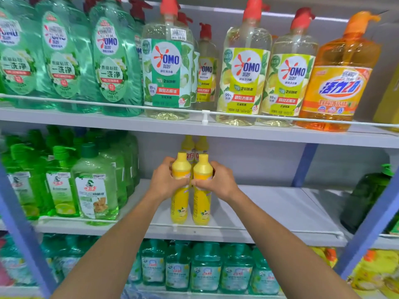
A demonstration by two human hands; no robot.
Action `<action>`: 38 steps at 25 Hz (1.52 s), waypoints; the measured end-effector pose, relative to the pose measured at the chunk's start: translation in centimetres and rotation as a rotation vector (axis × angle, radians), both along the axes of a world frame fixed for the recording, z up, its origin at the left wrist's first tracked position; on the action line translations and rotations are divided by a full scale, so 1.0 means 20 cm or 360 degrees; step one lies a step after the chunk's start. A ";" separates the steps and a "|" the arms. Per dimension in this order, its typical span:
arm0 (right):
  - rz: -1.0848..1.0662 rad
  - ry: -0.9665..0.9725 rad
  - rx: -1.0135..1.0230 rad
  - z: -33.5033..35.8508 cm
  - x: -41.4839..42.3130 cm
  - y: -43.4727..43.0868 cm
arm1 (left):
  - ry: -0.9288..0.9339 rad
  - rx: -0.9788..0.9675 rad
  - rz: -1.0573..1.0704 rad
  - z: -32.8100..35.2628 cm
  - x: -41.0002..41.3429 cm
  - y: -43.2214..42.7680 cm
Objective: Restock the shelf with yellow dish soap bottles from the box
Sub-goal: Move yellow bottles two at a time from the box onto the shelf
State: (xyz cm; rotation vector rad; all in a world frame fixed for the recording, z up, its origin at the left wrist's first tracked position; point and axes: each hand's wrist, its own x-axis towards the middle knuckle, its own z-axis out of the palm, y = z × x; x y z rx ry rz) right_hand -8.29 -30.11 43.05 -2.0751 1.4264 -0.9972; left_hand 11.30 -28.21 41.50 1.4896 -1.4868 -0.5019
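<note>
Two slim yellow dish soap bottles stand upright side by side near the front of the middle shelf (pixel 269 203). My left hand (pixel 166 182) grips the left yellow bottle (pixel 179 203) around its upper body. My right hand (pixel 218 183) grips the right yellow bottle (pixel 201 208) the same way. Both bottle bases appear to rest on the shelf board. Behind them, two more yellow bottles (pixel 194 147) stand at the back of the shelf. The box is out of view.
Green pump bottles (pixel 64 186) fill the middle shelf's left side. A dark green bottle (pixel 367 197) stands at its right, past the blue upright post (pixel 304 165). Large OMO bottles (pixel 244 67) line the top shelf; teal bottles (pixel 205 266) fill the bottom one.
</note>
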 end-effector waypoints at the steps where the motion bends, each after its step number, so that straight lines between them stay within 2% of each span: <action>1: 0.0012 -0.0047 0.0000 -0.05 0.01 0.01 | 0.0083 0.0003 -0.0004 -0.07 0.00 0.01; 5: 0.0056 -0.0212 0.0181 -0.29 -0.04 0.03 | 0.0218 0.0063 0.0009 -0.36 -0.02 0.09; 8: 0.0143 -0.0297 0.0397 -0.42 -0.09 0.05 | 0.0281 0.0028 -0.0017 -0.43 -0.04 0.09; 10: 0.0095 -0.0387 0.0400 -0.48 -0.08 0.07 | 0.0280 0.0042 -0.0090 -0.44 -0.03 0.08; 12: -0.0056 -0.0418 0.0272 -0.54 -0.02 0.09 | 0.0290 0.0064 -0.0168 -0.45 -0.01 0.07; 16: -0.0425 -0.0305 0.0072 -0.60 0.08 0.11 | 0.0385 0.0125 -0.0309 -0.50 0.05 0.06; 23: -0.0233 -0.0203 0.0128 -0.61 0.01 0.10 | 0.0331 0.0109 -0.0315 -0.51 0.05 0.08; 29: -0.0445 -0.0151 0.0162 -0.61 0.06 0.10 | 0.0367 0.0112 -0.0117 -0.51 -0.03 0.06; 34: -0.0409 0.0156 0.0319 -0.63 0.06 0.07 | 0.0210 0.0185 -0.0116 -0.51 -0.01 0.03; 38: -0.0456 0.0183 0.0345 -0.63 0.07 0.00 | 0.0077 0.0245 0.0057 -0.51 -0.06 -0.02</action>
